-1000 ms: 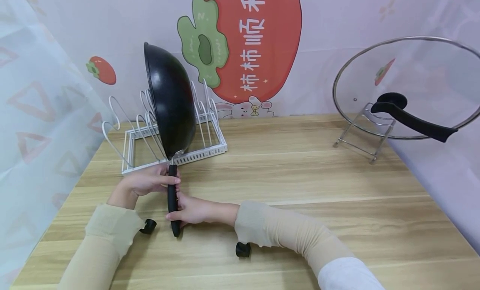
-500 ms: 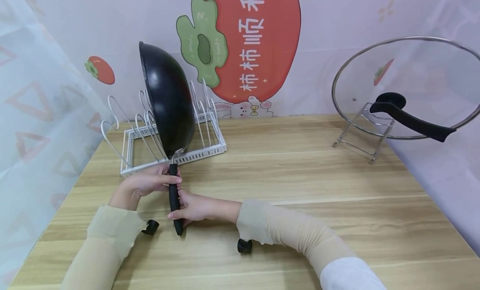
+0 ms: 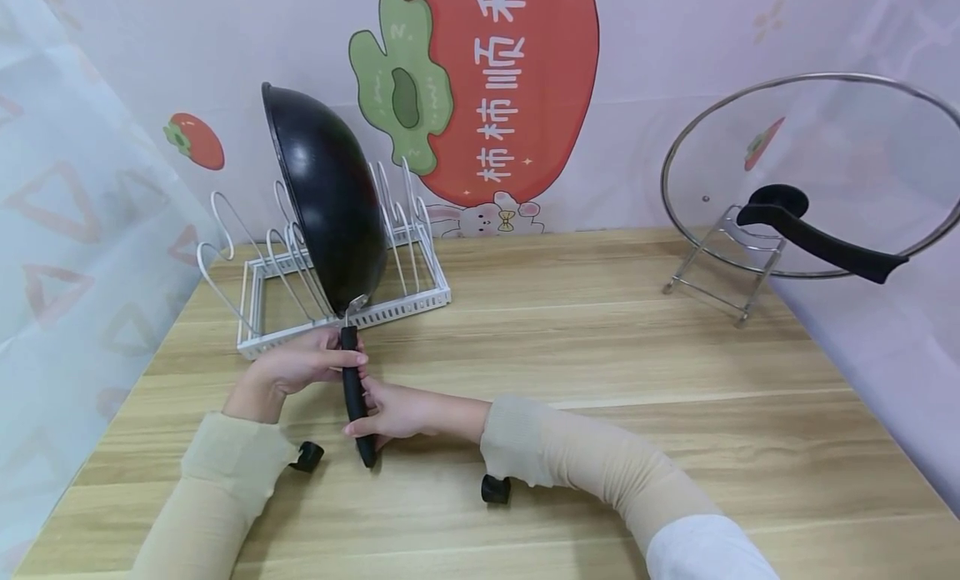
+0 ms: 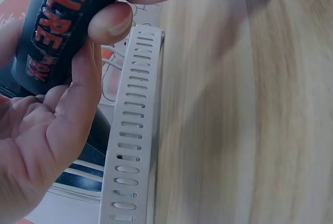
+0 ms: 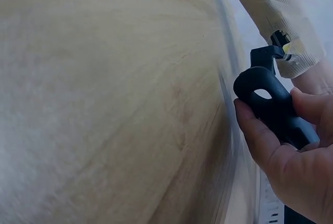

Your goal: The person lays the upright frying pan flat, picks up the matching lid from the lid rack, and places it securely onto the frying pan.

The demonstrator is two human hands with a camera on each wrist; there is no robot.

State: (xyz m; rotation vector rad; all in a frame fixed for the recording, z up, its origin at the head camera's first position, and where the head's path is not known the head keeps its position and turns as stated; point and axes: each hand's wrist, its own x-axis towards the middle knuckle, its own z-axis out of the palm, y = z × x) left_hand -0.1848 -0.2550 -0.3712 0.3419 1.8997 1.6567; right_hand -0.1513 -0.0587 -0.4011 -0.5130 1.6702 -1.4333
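A black wok [image 3: 326, 192] stands on edge in a white wire pan rack [image 3: 401, 313], its rounded underside facing right and its top leaning left. Its black handle [image 3: 352, 384] points toward the person. My left hand [image 3: 303, 365] grips the handle near the wok, where red lettering shows in the left wrist view. Farther down, my right hand [image 3: 401, 409] holds the handle by its tail end. In the right wrist view, the fingers and thumb of that right hand [image 5: 291, 167] close around the handle end [image 5: 265, 94], which has a hanging hole.
On the right, a large glass lid [image 3: 847, 163] with a black handle leans in a small metal stand [image 3: 712, 292]. Rack wires [image 3: 225, 255] rise on both sides of the wok. The wooden table [image 3: 570, 330] meets a printed wall cloth [image 3: 615, 130] behind.
The wok has tilted further left at its top, while the handle's tail end has swung right. Both hands keep their hold and shift slightly right with it.
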